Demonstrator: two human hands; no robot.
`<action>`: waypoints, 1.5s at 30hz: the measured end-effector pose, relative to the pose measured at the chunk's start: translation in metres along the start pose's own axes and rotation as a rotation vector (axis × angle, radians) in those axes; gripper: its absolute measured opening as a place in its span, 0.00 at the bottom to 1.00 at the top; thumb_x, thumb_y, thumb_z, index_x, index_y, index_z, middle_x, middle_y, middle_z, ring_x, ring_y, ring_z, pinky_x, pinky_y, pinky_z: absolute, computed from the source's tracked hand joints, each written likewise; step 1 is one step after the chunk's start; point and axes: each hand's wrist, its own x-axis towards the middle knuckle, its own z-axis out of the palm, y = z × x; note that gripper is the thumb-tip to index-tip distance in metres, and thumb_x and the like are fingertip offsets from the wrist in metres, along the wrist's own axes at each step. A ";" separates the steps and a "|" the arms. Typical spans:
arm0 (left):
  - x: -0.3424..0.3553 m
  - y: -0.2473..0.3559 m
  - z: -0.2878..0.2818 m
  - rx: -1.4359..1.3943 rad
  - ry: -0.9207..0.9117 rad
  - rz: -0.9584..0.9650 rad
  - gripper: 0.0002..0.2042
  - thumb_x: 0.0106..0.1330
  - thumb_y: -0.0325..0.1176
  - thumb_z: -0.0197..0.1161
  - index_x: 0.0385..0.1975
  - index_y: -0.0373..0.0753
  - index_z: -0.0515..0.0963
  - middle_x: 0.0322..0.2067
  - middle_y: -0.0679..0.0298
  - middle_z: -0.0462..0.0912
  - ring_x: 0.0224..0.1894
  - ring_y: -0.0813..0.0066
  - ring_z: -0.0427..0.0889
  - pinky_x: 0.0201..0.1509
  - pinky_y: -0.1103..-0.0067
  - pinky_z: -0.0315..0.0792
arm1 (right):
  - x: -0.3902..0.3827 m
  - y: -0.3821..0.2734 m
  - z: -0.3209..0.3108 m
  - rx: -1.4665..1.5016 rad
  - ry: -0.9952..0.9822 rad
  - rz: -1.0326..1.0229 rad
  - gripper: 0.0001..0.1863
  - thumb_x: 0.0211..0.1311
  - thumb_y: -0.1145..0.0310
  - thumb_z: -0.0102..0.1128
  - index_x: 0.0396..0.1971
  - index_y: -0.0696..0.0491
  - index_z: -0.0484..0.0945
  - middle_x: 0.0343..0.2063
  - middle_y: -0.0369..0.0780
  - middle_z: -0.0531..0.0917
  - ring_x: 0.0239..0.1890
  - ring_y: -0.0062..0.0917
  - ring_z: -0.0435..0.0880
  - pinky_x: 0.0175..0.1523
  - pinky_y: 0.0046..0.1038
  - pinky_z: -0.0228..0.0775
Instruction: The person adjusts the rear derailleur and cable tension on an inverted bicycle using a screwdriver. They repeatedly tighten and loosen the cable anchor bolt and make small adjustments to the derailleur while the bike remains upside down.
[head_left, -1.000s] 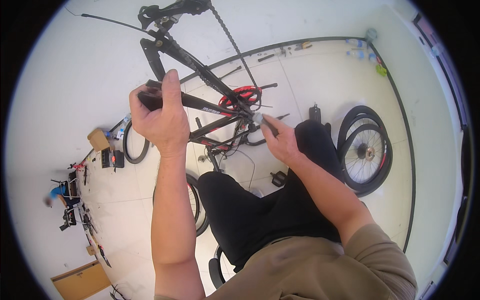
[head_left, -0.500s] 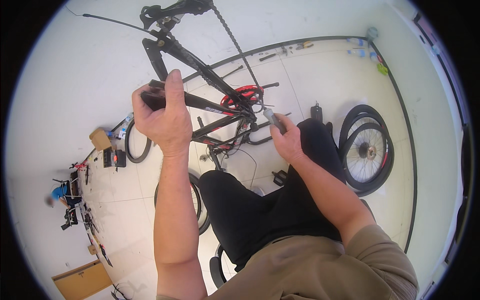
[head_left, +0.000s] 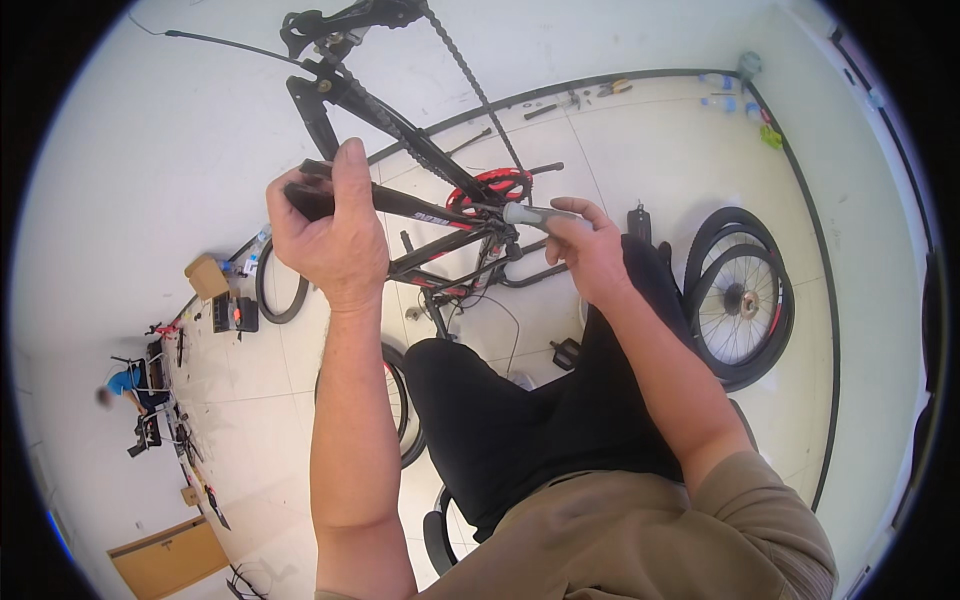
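Note:
A black bicycle frame (head_left: 420,150) hangs upside down in front of me, its chain (head_left: 470,80) running up to the rear derailleur (head_left: 340,20) at the top. My left hand (head_left: 330,235) is wrapped around a black frame tube. My right hand (head_left: 590,255) holds a grey-handled tool (head_left: 535,214) whose tip sits at the red chainring (head_left: 497,186) and crank area. I am seated, my black-trousered legs below the frame.
Two bicycle wheels (head_left: 740,300) lie on the tiled floor at right. A tyre (head_left: 275,290) and a cardboard box (head_left: 207,276) lie at left, another wheel (head_left: 400,400) beside my leg. Another person in blue (head_left: 125,385) crouches far left among parts. Bottles (head_left: 725,90) stand along the far wall.
My right hand has turned and lifted slightly, bringing the grey tool handle level and pointing left at the chainring. The left hand keeps its grip on the frame.

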 end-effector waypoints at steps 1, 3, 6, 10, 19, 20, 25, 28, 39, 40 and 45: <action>0.000 0.001 0.000 0.014 0.001 0.001 0.15 0.58 0.32 0.76 0.30 0.35 0.73 0.23 0.70 0.76 0.24 0.87 0.72 0.29 0.88 0.68 | 0.003 0.001 -0.004 0.130 0.002 0.049 0.15 0.61 0.73 0.60 0.47 0.60 0.76 0.31 0.41 0.82 0.26 0.22 0.78 0.32 0.26 0.70; 0.000 0.001 0.001 0.018 0.002 0.002 0.15 0.59 0.32 0.75 0.30 0.35 0.73 0.24 0.69 0.77 0.24 0.87 0.72 0.29 0.88 0.68 | 0.008 0.007 -0.012 0.153 0.051 0.103 0.12 0.65 0.70 0.57 0.45 0.60 0.76 0.35 0.42 0.82 0.26 0.23 0.76 0.33 0.28 0.71; 0.000 0.001 0.002 0.000 0.005 0.007 0.14 0.59 0.31 0.75 0.30 0.35 0.73 0.24 0.69 0.77 0.24 0.87 0.72 0.30 0.87 0.68 | 0.012 0.015 -0.026 0.267 0.059 0.132 0.12 0.64 0.70 0.58 0.43 0.60 0.75 0.33 0.43 0.81 0.25 0.21 0.76 0.32 0.27 0.73; 0.000 0.000 0.002 -0.011 0.009 0.006 0.14 0.59 0.31 0.75 0.30 0.35 0.72 0.24 0.69 0.78 0.25 0.86 0.73 0.30 0.87 0.69 | 0.020 0.020 -0.035 0.437 -0.032 0.211 0.12 0.66 0.69 0.55 0.46 0.60 0.74 0.37 0.43 0.81 0.29 0.21 0.75 0.37 0.27 0.71; 0.000 0.000 0.001 -0.044 -0.001 -0.007 0.14 0.60 0.32 0.75 0.30 0.35 0.72 0.25 0.68 0.78 0.26 0.87 0.73 0.32 0.87 0.69 | 0.024 0.017 -0.035 0.239 0.033 0.200 0.10 0.64 0.71 0.56 0.40 0.62 0.74 0.32 0.42 0.80 0.26 0.22 0.75 0.35 0.28 0.74; 0.001 0.000 0.001 -0.059 0.003 -0.015 0.14 0.60 0.32 0.74 0.30 0.35 0.72 0.25 0.68 0.78 0.26 0.87 0.73 0.32 0.87 0.69 | 0.023 0.016 -0.035 0.315 0.011 0.208 0.09 0.64 0.71 0.56 0.40 0.61 0.74 0.32 0.42 0.79 0.26 0.22 0.75 0.35 0.28 0.74; -0.001 0.003 0.002 -0.043 -0.001 -0.008 0.14 0.60 0.32 0.74 0.30 0.35 0.72 0.25 0.68 0.79 0.26 0.87 0.73 0.32 0.87 0.68 | 0.025 0.017 -0.035 0.176 0.086 0.180 0.08 0.64 0.71 0.57 0.38 0.61 0.74 0.31 0.41 0.79 0.26 0.21 0.74 0.36 0.28 0.74; 0.000 0.003 -0.001 -0.008 -0.004 -0.004 0.14 0.60 0.32 0.74 0.30 0.35 0.72 0.25 0.68 0.79 0.26 0.87 0.72 0.31 0.88 0.68 | 0.023 0.017 -0.034 0.403 -0.006 0.227 0.08 0.64 0.72 0.57 0.38 0.61 0.74 0.31 0.41 0.79 0.27 0.20 0.74 0.36 0.28 0.74; 0.000 0.003 0.002 -0.036 -0.008 -0.011 0.15 0.60 0.33 0.74 0.29 0.35 0.72 0.24 0.69 0.78 0.26 0.87 0.71 0.31 0.88 0.67 | 0.027 0.029 -0.034 0.249 0.195 0.141 0.12 0.66 0.68 0.57 0.42 0.62 0.73 0.30 0.42 0.79 0.23 0.19 0.73 0.30 0.28 0.75; 0.000 0.003 0.002 -0.049 -0.010 -0.012 0.15 0.60 0.32 0.74 0.29 0.35 0.71 0.24 0.69 0.78 0.26 0.87 0.71 0.31 0.88 0.67 | 0.026 0.029 -0.031 0.205 0.211 0.139 0.14 0.67 0.67 0.57 0.43 0.62 0.72 0.29 0.42 0.79 0.21 0.19 0.73 0.29 0.27 0.74; 0.001 0.001 0.001 -0.048 -0.010 -0.006 0.15 0.60 0.32 0.74 0.29 0.36 0.71 0.24 0.69 0.78 0.25 0.87 0.72 0.31 0.88 0.67 | 0.010 0.027 -0.015 -0.078 0.376 0.131 0.17 0.67 0.61 0.57 0.44 0.60 0.72 0.25 0.40 0.78 0.16 0.18 0.67 0.25 0.27 0.69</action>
